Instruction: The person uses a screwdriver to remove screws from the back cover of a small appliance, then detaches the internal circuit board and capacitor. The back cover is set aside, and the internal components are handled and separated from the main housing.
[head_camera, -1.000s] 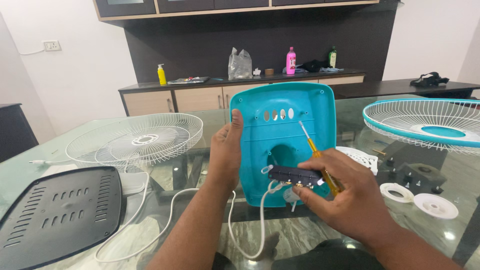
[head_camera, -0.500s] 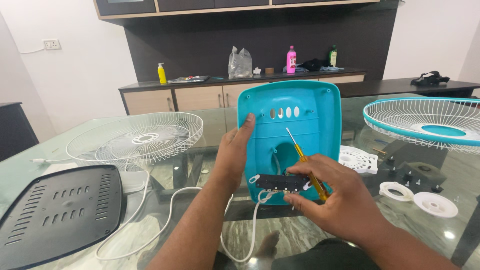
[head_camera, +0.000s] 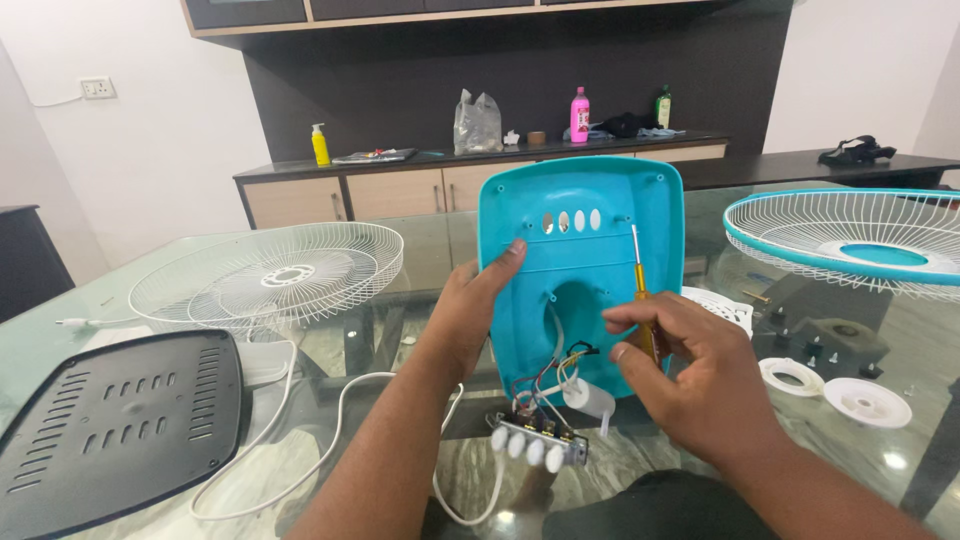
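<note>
A teal plastic fan base cover stands upright on the glass table. My left hand grips its left edge, thumb on the inner face. My right hand holds a yellow-handled screwdriver, shaft pointing up in front of the cover. A switch block with white push buttons lies on the table below the cover, joined to it by coloured wires. A white capacitor hangs beside the wires.
A white wire fan guard lies at left, a teal-rimmed guard at right. A black vented base plate sits near left. A white cord loops across the glass. Small white rings and screws lie at right.
The switch block has left my right hand and now lies on the table under the cover. My right hand has risen, keeping only the screwdriver. My left hand still holds the cover.
</note>
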